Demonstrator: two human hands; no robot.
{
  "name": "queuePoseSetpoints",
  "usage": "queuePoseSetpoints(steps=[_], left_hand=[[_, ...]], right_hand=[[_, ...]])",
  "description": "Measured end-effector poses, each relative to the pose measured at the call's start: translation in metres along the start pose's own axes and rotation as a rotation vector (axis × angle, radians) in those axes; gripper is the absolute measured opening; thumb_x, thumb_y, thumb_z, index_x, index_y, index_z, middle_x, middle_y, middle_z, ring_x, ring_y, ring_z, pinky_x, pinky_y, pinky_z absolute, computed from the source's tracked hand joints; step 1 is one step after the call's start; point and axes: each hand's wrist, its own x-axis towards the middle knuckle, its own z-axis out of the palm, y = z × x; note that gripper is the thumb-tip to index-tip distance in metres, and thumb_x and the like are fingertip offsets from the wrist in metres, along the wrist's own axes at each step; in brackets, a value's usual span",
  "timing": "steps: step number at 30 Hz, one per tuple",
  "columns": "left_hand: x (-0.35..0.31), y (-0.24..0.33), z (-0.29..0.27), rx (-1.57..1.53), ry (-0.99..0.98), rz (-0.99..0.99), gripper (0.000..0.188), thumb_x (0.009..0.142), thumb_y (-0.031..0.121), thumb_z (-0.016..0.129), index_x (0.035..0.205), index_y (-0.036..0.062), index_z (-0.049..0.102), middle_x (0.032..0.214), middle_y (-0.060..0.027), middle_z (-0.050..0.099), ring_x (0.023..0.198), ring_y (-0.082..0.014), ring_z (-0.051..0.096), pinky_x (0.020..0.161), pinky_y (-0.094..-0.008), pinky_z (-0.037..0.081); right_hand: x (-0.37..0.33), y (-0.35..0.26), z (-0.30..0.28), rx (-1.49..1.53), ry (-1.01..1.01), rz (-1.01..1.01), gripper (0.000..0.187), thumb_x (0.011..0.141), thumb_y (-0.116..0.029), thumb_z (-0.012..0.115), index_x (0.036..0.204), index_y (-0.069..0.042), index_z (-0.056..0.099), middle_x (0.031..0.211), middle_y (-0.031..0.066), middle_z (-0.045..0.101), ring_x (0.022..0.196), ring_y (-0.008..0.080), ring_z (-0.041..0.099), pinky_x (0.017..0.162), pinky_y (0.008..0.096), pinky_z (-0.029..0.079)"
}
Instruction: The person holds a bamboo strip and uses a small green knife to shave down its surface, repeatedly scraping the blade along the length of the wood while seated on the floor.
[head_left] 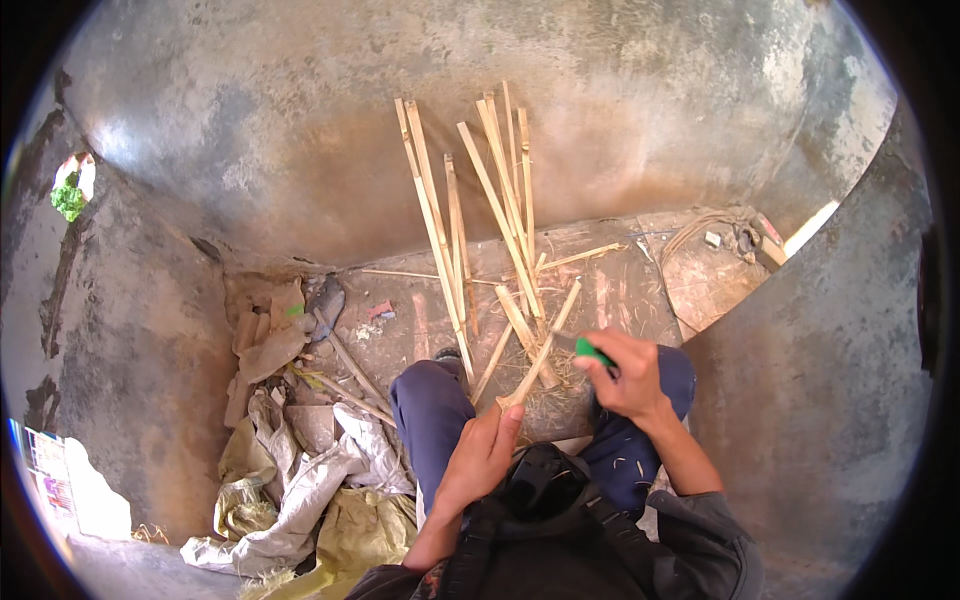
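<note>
The right hand (630, 377), wrapped around a green-handled knife (594, 351), hides part of its grip; the blade is blurred. The left hand (480, 450) clasps a pale, slim wooden strip (530, 368), lower end hidden, pointing toward one o'clock.

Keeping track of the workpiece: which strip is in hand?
The strip gripped in the left hand, beside the knife; it's the only one held, several others lean against the wall.
</note>
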Motion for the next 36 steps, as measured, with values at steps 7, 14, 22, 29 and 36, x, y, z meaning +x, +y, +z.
queuePoseSetpoints(steps=[7, 14, 22, 29, 36], left_hand=[[0.004, -0.001, 0.001, -0.122, -0.065, 0.042, 0.046, 0.122, 0.035, 0.039, 0.091, 0.0023, 0.05, 0.072, -0.0021, 0.046, 0.064, -0.0152, 0.042, 0.061, -0.0359, 0.038], [0.001, 0.013, 0.004, -0.012, 0.016, 0.025, 0.049, 0.121, 0.035, 0.039, 0.088, 0.0016, 0.053, 0.069, -0.0051, 0.05, 0.063, -0.0177, 0.046, 0.061, -0.0379, 0.04], [-0.001, 0.003, 0.007, 0.021, 0.029, 0.009, 0.037, 0.118, 0.028, 0.05, 0.099, -0.003, 0.057, 0.074, -0.0266, 0.06, 0.07, -0.0517, 0.06, 0.062, -0.0532, 0.043], [-0.001, 0.009, 0.008, 0.054, 0.053, 0.012, 0.045, 0.12, 0.031, 0.042, 0.09, 0.0002, 0.055, 0.068, -0.0092, 0.054, 0.061, -0.0238, 0.051, 0.061, -0.0417, 0.042], [-0.003, 0.004, 0.005, 0.083, 0.061, -0.01, 0.044, 0.119, 0.031, 0.043, 0.092, -0.0006, 0.057, 0.068, -0.0113, 0.056, 0.06, -0.0278, 0.055, 0.061, -0.0433, 0.043]], right_hand=[[-0.011, -0.015, 0.017, 0.005, -0.076, -0.095, 0.028, 0.091, -0.027, 0.086, 0.108, -0.005, 0.079, 0.084, 0.0088, 0.074, 0.064, 0.0265, 0.072, 0.055, 0.0354, 0.054], [-0.006, -0.016, 0.015, -0.075, -0.056, -0.14, 0.028, 0.091, -0.03, 0.085, 0.107, -0.007, 0.079, 0.078, 0.0054, 0.07, 0.058, 0.0242, 0.069, 0.051, 0.0362, 0.051], [0.001, -0.014, 0.01, -0.151, -0.041, -0.176, 0.027, 0.089, -0.031, 0.086, 0.1, -0.007, 0.08, 0.07, 0.0043, 0.065, 0.052, 0.024, 0.061, 0.049, 0.0355, 0.047], [0.002, -0.009, 0.009, -0.19, -0.033, -0.187, 0.028, 0.088, -0.032, 0.087, 0.102, -0.009, 0.081, 0.069, 0.0032, 0.064, 0.053, 0.023, 0.062, 0.049, 0.0356, 0.047], [0.002, -0.005, 0.012, -0.223, -0.038, -0.188, 0.027, 0.086, -0.033, 0.088, 0.103, -0.013, 0.081, 0.069, 0.0017, 0.062, 0.053, 0.0213, 0.063, 0.048, 0.0355, 0.047]])
